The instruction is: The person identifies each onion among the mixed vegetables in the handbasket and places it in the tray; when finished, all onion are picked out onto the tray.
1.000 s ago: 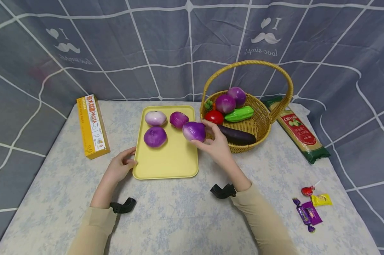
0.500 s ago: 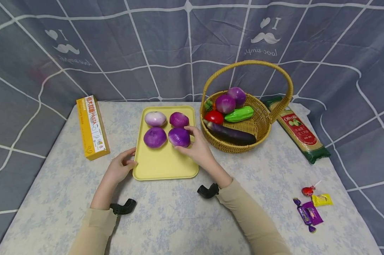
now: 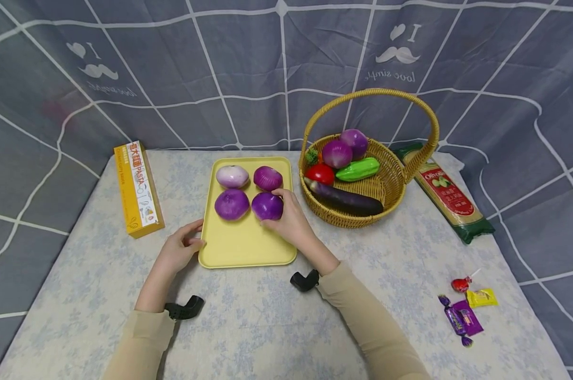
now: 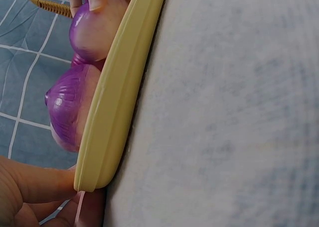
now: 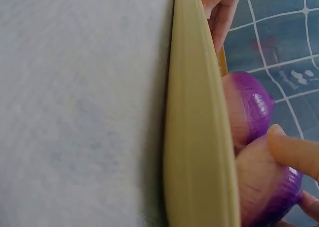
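My right hand (image 3: 290,217) grips a purple onion (image 3: 266,206) between thumb and fingers, low over the yellow tray (image 3: 245,248). That held onion (image 5: 266,187) shows a pale underside in the right wrist view, with my thumb across it. Three others rest on the tray: a purple onion (image 3: 231,205) just left of it, a whitish-purple onion (image 3: 232,177) at the back left, and a reddish-purple onion (image 3: 268,178) behind it. My left hand (image 3: 178,248) holds the tray's left rim, and its fingers (image 4: 45,182) meet the tray edge in the left wrist view.
A wicker basket (image 3: 394,200) with a tall handle holds an eggplant (image 3: 345,199), a tomato (image 3: 320,173), a green vegetable (image 3: 357,169) and more onions. A yellow pasta box (image 3: 139,190) lies left, a green-and-red packet (image 3: 448,195) right. Several candies (image 3: 469,311) lie front right.
My right hand has carried the onion left from beside the basket to above the tray, beside the other onions. The left hand has stayed at the tray's rim.
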`<state>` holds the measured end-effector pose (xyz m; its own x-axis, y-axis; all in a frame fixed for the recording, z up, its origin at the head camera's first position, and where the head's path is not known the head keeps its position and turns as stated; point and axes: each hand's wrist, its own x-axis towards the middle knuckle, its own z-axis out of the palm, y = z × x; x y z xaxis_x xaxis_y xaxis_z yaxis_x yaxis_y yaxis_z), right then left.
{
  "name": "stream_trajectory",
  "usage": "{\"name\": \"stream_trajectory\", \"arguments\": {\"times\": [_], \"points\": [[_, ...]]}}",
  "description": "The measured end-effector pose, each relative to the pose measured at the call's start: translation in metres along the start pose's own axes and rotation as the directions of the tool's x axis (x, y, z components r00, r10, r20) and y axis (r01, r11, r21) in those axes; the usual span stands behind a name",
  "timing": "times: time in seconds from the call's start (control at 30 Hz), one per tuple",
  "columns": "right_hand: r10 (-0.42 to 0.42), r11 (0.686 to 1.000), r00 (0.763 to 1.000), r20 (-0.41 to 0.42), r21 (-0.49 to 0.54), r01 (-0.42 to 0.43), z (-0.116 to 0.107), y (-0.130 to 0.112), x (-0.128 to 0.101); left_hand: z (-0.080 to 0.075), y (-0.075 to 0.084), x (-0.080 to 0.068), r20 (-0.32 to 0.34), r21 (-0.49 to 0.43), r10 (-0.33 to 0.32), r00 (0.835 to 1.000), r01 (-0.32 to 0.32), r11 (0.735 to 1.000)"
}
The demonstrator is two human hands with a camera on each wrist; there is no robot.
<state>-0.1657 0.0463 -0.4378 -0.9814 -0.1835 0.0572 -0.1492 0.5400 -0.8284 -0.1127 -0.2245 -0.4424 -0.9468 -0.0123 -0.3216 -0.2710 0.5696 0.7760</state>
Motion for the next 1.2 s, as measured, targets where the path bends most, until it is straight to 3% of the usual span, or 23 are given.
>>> {"name": "stream_trajectory", "arguments": {"times": [0.37, 0.8, 1.07, 1.2], "points": [[-0.022, 0.999, 1.0, -0.018, -0.024, 0.022, 0.008, 0.004, 0.006, 0.001, 0.002, 0.0, -0.002, -0.002, -0.019, 1.0, 0.019, 1.0], [0.006, 1.0, 1.0, -0.021, -0.016, -0.007, 0.006, -0.001, 0.002, 0.0, 0.001, 0.0, -0.004, -0.013, -0.008, 1.0, 0.008, 1.0], [-0.002, 1.0, 0.999, -0.049, -0.025, 0.001, -0.017, -0.018, -0.008, 0.0, -0.001, 0.0, -0.003, -0.002, -0.01, 1.0, 0.01, 1.0], [-0.047, 0.999, 0.993, -0.108, 0.02, 0.049, -0.035, -0.023, -0.011, 0.0, 0.0, 0.001, -0.001, 0.001, -0.012, 1.0, 0.012, 1.0]]}}
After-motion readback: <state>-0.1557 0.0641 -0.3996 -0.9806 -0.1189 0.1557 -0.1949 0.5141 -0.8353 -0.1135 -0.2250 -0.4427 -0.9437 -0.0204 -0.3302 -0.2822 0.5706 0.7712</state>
